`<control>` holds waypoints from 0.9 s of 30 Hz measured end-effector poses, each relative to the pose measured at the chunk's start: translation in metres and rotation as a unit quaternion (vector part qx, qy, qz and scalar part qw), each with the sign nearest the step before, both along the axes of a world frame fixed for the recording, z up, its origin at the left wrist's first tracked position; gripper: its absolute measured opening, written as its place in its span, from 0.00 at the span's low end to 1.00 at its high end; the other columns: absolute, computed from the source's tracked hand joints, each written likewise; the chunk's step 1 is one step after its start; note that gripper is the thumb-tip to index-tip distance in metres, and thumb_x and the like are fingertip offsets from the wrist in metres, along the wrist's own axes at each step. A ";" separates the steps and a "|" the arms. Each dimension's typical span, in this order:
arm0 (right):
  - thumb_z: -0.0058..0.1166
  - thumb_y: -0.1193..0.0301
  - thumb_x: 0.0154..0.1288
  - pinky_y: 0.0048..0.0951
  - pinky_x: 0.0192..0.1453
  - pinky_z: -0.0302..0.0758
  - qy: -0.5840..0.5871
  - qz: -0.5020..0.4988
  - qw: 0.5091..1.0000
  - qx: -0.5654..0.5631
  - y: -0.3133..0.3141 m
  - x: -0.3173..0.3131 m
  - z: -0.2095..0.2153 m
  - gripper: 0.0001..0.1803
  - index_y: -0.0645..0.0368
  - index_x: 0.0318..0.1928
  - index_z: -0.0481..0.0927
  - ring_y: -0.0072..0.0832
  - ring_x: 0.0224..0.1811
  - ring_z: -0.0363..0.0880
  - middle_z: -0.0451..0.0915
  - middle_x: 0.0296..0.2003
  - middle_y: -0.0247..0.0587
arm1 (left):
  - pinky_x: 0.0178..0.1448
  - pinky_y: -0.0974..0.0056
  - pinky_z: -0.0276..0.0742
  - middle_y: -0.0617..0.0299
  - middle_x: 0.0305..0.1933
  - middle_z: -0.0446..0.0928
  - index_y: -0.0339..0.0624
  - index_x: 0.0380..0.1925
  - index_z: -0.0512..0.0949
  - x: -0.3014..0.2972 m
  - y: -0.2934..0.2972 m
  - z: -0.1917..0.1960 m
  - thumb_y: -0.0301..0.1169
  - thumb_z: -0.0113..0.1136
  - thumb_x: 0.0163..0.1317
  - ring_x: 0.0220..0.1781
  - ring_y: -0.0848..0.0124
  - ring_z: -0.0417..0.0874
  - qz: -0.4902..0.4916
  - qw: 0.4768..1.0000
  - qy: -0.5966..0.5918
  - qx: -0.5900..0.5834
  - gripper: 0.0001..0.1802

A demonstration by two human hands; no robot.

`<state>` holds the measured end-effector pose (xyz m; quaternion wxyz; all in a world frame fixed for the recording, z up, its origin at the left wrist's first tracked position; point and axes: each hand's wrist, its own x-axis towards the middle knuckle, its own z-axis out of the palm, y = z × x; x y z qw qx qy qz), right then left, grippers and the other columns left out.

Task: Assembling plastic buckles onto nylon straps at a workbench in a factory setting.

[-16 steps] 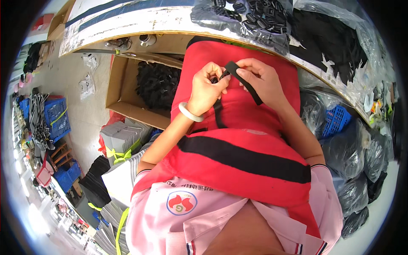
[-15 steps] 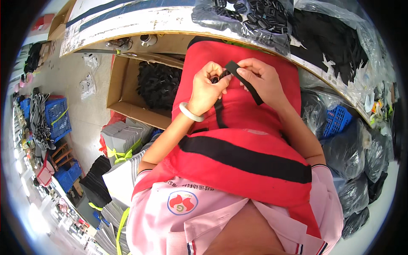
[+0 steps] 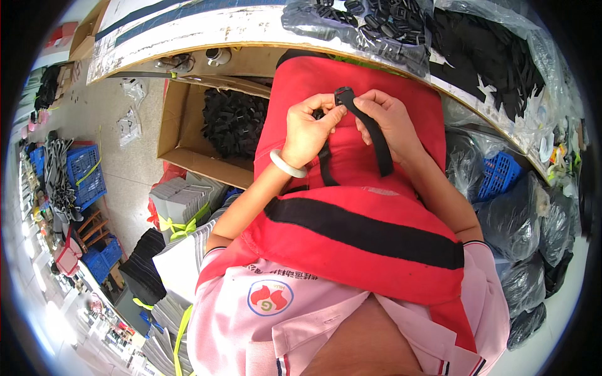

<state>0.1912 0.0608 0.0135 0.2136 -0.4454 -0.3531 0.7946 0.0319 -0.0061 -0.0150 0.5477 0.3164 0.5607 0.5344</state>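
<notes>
Hands meet over the lap, just below the tabletop [image 3: 251, 28] edge: the left hand [image 3: 310, 125] and the right hand [image 3: 389, 119] are drawn together, both pinched on a black strap [image 3: 375, 138] that carries a small black buckle [image 3: 343, 96] at its upper end. The left fingertips [image 3: 335, 113] press at the buckle from one side while the right holds the strap just beside it — the strap itself trails down across a red garment with a black band [image 3: 370, 232] draped over the lap. A white bangle [image 3: 287, 164] sits on the left wrist. By the look of it, the step in hand is feeding or seating the strap end in the buckle; whether it is already through is hidden by the fingers. The next move likely calls for a steady pinch on the buckle and a clean pull of the strap, kept flat and untwisted. To the left, a cardboard box [image 3: 182, 125] of black parts stands on the floor; bagged black pieces [image 3: 376, 25] lie on the tabletop above.
</notes>
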 end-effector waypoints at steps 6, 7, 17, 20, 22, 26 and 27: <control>0.53 0.68 0.69 0.19 0.22 0.71 0.092 -0.056 0.993 -0.042 -0.004 -0.006 -0.003 0.09 0.62 0.37 0.75 0.19 0.19 0.74 0.78 0.24 0.37 | 0.31 0.75 0.71 0.65 0.27 0.78 0.34 0.38 0.82 -0.001 0.000 -0.009 0.20 0.66 0.56 0.26 0.80 0.74 0.019 0.961 0.233 0.145 0.09; 0.53 0.67 0.69 0.19 0.23 0.72 0.091 -0.058 0.994 -0.033 -0.003 -0.007 -0.003 0.09 0.62 0.37 0.75 0.19 0.21 0.74 0.78 0.25 0.37 | 0.32 0.74 0.72 0.63 0.28 0.79 0.34 0.39 0.82 -0.001 0.000 -0.010 0.19 0.66 0.55 0.28 0.79 0.75 0.012 0.960 0.235 0.153 0.10; 0.54 0.66 0.69 0.20 0.37 0.75 0.051 0.030 0.998 -0.029 0.008 0.002 -0.018 0.13 0.61 0.48 0.77 0.20 0.31 0.77 0.80 0.33 0.35 | 0.22 0.75 0.68 0.56 0.33 0.81 0.33 0.41 0.81 -0.020 -0.003 -0.014 0.24 0.58 0.64 0.24 0.76 0.77 -0.033 0.982 -0.183 -0.027 0.08; 0.56 0.68 0.68 0.18 0.38 0.73 0.015 0.005 0.994 0.111 0.003 -0.001 -0.028 0.10 0.61 0.45 0.79 0.18 0.32 0.76 0.79 0.34 0.32 | 0.16 0.77 0.59 0.55 0.31 0.81 0.31 0.42 0.81 -0.018 0.002 -0.011 0.29 0.55 0.68 0.18 0.78 0.73 -0.010 0.954 -0.274 -0.121 0.11; 0.56 0.70 0.68 0.17 0.37 0.71 -0.096 0.031 0.894 0.436 0.002 0.000 -0.034 0.08 0.62 0.42 0.80 0.15 0.32 0.75 0.79 0.33 0.30 | 0.15 0.77 0.55 0.55 0.26 0.81 0.31 0.42 0.80 -0.005 0.006 -0.006 0.29 0.54 0.68 0.15 0.79 0.70 0.043 0.955 -0.263 -0.130 0.11; 0.56 0.72 0.67 0.16 0.32 0.71 -0.016 -0.036 0.930 0.364 -0.002 -0.005 0.011 0.07 0.63 0.42 0.79 0.14 0.29 0.74 0.78 0.31 0.30 | 0.15 0.78 0.54 0.58 0.24 0.80 0.31 0.42 0.81 -0.004 0.006 0.001 0.29 0.57 0.67 0.13 0.80 0.69 0.025 0.982 -0.174 -0.073 0.11; 0.56 0.72 0.68 0.16 0.29 0.70 -0.022 -0.025 0.946 0.324 0.000 -0.005 0.015 0.07 0.63 0.42 0.79 0.14 0.26 0.74 0.77 0.29 0.30 | 0.14 0.77 0.55 0.57 0.27 0.81 0.31 0.41 0.81 -0.004 0.005 0.001 0.29 0.58 0.66 0.17 0.79 0.74 0.045 0.985 -0.153 -0.068 0.11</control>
